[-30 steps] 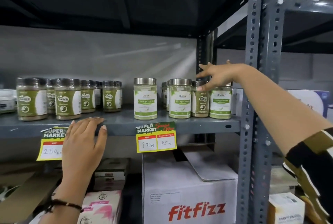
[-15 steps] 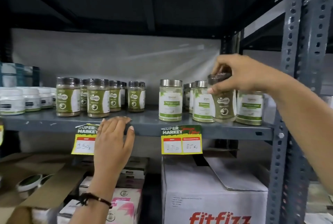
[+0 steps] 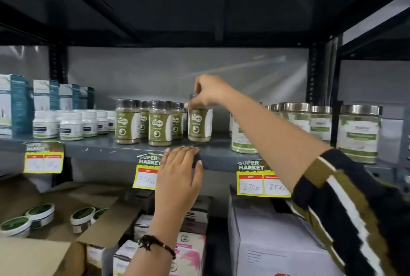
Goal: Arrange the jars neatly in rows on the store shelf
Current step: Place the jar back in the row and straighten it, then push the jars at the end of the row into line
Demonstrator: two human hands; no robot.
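Note:
My right hand [image 3: 207,92] grips the dark lid of a green-labelled jar [image 3: 199,126] from above. The jar stands upright on the grey shelf [image 3: 99,150], just right of a group of matching dark-lidded jars [image 3: 159,123]. Taller jars with steel lids [image 3: 358,133] stand at the right end, partly hidden by my right forearm. My left hand [image 3: 179,173] lies flat against the shelf's front edge below the held jar, fingers together, holding nothing.
Small white bottles [image 3: 71,126] and teal boxes [image 3: 16,105] fill the shelf's left end. Yellow price tags [image 3: 145,176] hang from the edge. Below are open cardboard boxes with round tins [image 3: 41,211] and a white carton [image 3: 273,240]. A steel upright [image 3: 332,89] stands at right.
My right hand took the dark-lidded jar from among the steel-lidded jars and carried it left to the matching group. The camera turned left. My left hand stayed on the shelf edge.

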